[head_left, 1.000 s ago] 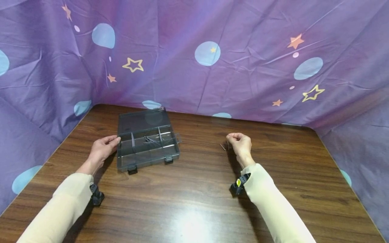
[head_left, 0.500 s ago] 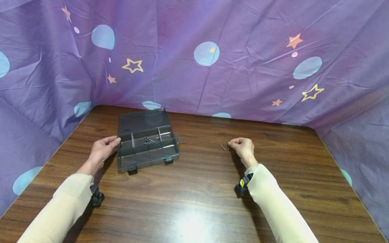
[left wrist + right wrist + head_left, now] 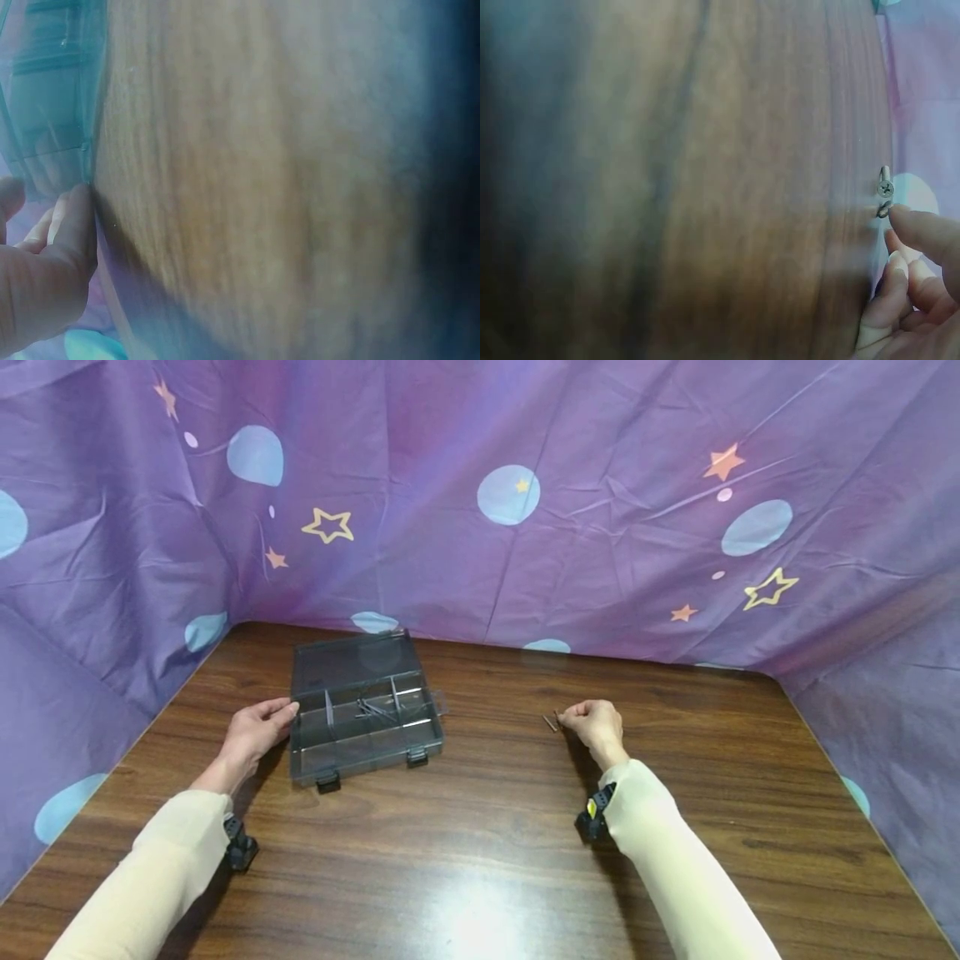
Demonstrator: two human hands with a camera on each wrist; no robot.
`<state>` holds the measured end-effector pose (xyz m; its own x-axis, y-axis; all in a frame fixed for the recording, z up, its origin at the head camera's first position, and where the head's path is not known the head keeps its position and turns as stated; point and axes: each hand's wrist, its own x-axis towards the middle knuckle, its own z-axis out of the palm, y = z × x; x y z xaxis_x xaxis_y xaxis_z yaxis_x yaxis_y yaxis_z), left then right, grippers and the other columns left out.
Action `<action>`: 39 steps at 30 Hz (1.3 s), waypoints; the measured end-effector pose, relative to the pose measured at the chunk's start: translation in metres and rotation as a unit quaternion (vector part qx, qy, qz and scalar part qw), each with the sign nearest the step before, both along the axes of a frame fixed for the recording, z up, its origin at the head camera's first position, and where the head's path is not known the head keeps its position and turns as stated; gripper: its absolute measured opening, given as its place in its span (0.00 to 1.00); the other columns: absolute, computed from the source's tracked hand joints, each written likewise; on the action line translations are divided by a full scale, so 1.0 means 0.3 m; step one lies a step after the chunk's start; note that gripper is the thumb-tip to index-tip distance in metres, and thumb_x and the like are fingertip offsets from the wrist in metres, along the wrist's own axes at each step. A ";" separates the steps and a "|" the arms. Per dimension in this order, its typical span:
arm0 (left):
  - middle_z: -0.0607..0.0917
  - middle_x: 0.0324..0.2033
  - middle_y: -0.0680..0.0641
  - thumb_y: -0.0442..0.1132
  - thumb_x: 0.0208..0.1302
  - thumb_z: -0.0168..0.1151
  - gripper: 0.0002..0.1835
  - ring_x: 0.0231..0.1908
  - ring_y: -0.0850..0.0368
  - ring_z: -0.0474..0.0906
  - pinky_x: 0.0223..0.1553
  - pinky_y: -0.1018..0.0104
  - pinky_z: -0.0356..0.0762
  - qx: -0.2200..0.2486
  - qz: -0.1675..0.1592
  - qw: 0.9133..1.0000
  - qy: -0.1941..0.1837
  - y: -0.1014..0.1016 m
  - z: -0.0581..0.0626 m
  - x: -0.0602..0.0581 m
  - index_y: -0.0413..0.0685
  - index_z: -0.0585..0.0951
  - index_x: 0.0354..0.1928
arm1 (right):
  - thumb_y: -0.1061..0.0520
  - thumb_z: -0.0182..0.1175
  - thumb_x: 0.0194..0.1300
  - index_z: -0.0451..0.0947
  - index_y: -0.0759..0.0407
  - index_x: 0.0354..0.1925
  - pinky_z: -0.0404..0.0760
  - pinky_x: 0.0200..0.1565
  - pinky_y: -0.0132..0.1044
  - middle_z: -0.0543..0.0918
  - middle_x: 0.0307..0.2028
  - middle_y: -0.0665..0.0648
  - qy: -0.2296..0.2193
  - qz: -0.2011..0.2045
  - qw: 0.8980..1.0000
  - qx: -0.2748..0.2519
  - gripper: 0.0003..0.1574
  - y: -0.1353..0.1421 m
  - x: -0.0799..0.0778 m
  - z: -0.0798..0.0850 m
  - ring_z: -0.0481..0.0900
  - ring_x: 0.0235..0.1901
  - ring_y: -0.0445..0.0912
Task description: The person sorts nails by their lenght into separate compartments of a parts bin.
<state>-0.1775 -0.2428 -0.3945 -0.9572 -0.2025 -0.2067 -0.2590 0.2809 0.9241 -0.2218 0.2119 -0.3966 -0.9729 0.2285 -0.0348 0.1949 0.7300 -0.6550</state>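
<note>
A smoky, see-through organizer box (image 3: 360, 755) sits on the left half of the table, its lid raised behind it. Several screws (image 3: 378, 711) lie in its middle compartment. My left hand (image 3: 251, 731) rests at the box's left wall; in the left wrist view, straight fingertips touch its corner. Two screws lie side by side on the table to the right: one cross-head screw (image 3: 886, 187) apart from my hand, and a second screw (image 3: 884, 211) at the thumb tip of my right hand (image 3: 596, 727). The thumb and fingers stand apart, with the second screw outside the gap.
Under everything is a brown wood-grain table (image 3: 465, 810), which reflects a bright glare near the front. A purple cloth (image 3: 450, 560) with stars and dots hangs along the back and both sides. Two dark latches (image 3: 327, 781) stick out at the box's front.
My right hand has come down to the table, first drifting right, then slightly left. The nearer screw has shifted a little toward the other one. My left hand and the box stay in place.
</note>
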 end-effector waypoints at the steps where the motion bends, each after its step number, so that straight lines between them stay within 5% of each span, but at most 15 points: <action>1: 0.67 0.62 0.31 0.45 0.71 0.48 0.30 0.33 0.79 0.72 0.39 0.87 0.75 -0.001 0.001 1.000 -0.001 0.001 0.000 0.001 0.30 0.61 0.66 | 0.53 0.65 0.55 0.84 0.64 0.33 0.73 0.36 0.40 0.84 0.35 0.61 0.000 0.002 1.000 0.004 0.14 -0.001 -0.001 0.000 0.77 0.38 0.55; 23: 0.77 0.51 0.40 0.44 0.70 0.52 0.30 0.30 0.79 0.73 0.37 0.86 0.76 -0.005 0.020 1.000 0.014 0.003 -0.005 0.002 0.27 0.64 0.64 | 0.57 0.58 0.50 0.83 0.64 0.27 0.77 0.36 0.45 0.84 0.32 0.62 -0.003 0.035 0.998 0.059 0.11 -0.003 -0.007 0.003 0.79 0.35 0.56; 28: 0.71 0.58 0.33 0.45 0.70 0.49 0.30 0.32 0.78 0.72 0.40 0.85 0.76 -0.010 0.009 1.000 0.006 0.003 -0.004 0.004 0.29 0.62 0.65 | 0.56 0.58 0.52 0.83 0.64 0.28 0.74 0.30 0.40 0.83 0.28 0.59 -0.008 0.035 0.998 0.045 0.12 0.002 -0.007 0.001 0.76 0.30 0.53; 39: 0.68 0.61 0.31 0.45 0.71 0.48 0.29 0.33 0.80 0.71 0.42 0.85 0.76 -0.017 0.002 1.000 0.005 0.001 -0.004 0.001 0.29 0.62 0.65 | 0.57 0.60 0.58 0.83 0.68 0.33 0.70 0.35 0.32 0.83 0.30 0.57 -0.015 0.030 0.998 -0.045 0.13 -0.001 -0.013 -0.002 0.74 0.34 0.48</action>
<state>-0.1771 -0.2424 -0.3955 -0.9587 -0.2123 -0.1893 -0.2499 0.3108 0.9170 -0.2258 0.2115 -0.3972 -0.9829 0.1653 -0.0809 0.1730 0.6799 -0.7127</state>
